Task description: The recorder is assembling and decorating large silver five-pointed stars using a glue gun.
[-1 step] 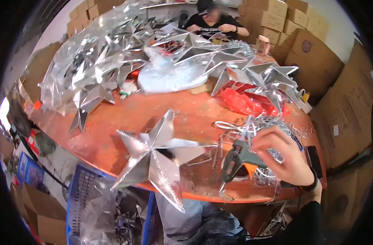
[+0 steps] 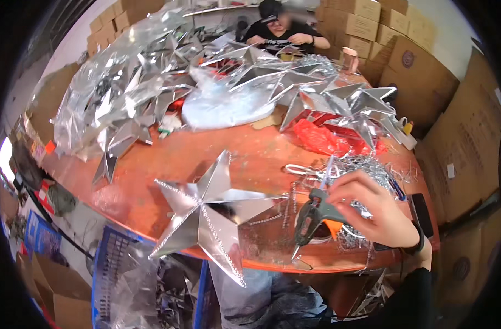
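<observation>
A silver five-pointed star (image 2: 212,208) with beaded trim along some ridges is at the near table edge, its lower tip reaching past the edge. To its right is a dark green hot glue gun (image 2: 312,219), nozzle down and handle toward the right. My right hand (image 2: 374,211) is at that handle, fingers curved over its rear and thumb below. Silver shows through a gap between fingers and palm; no firm grip is visible. My left hand does not appear. Tangled silver tinsel (image 2: 366,164) lies behind and under my right hand.
Several more silver stars and clear plastic wrap (image 2: 113,77) cover the far left of the orange table (image 2: 179,148). A red plastic bag (image 2: 316,137) and a phone (image 2: 420,216) lie at the right. Below stands a blue crate (image 2: 99,274). Someone sits opposite.
My right fingers have shifted slightly left, closer over the glue gun's handle. The whole view has drifted a little; the star and gun otherwise look the same.
</observation>
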Demonstrator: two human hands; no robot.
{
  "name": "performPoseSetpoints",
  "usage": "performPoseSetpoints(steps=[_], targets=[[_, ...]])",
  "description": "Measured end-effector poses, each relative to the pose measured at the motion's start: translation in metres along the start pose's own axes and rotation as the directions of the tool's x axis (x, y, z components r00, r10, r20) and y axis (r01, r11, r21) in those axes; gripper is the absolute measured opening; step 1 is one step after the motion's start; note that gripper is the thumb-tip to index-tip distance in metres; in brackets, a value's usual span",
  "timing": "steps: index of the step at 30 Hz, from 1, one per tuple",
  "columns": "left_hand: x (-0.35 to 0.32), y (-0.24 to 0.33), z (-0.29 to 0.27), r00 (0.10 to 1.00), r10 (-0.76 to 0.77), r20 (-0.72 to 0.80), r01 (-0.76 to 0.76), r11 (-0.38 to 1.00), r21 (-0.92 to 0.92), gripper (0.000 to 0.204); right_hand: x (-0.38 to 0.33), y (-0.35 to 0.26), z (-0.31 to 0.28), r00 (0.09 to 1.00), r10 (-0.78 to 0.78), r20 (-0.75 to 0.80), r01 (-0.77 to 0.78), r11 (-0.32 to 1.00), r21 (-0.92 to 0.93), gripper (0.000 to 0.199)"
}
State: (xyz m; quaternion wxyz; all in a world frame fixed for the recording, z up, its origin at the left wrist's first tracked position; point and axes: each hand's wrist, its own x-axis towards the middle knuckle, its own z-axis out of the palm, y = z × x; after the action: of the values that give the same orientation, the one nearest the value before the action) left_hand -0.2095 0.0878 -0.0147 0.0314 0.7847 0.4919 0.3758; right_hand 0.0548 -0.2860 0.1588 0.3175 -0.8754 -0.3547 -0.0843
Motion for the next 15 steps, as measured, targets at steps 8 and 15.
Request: performPoseSetpoints(steps=[8,15], targets=[[-0.017,0.085,0.062,0.889,0.276,0.366,-0.036,0.839,-0.543,0.023,-0.016,0.046,0.011,0.981,-0.092,0.17,0.12,0.98,-0.159,0.024],[-0.048,0.187,0.044,0.874,0.294,0.387,0.235,0.442,-0.866,0.03,-0.027,0.06,0.019,0.988,0.077,0.131,-0.038,0.96,-0.278,0.034]])
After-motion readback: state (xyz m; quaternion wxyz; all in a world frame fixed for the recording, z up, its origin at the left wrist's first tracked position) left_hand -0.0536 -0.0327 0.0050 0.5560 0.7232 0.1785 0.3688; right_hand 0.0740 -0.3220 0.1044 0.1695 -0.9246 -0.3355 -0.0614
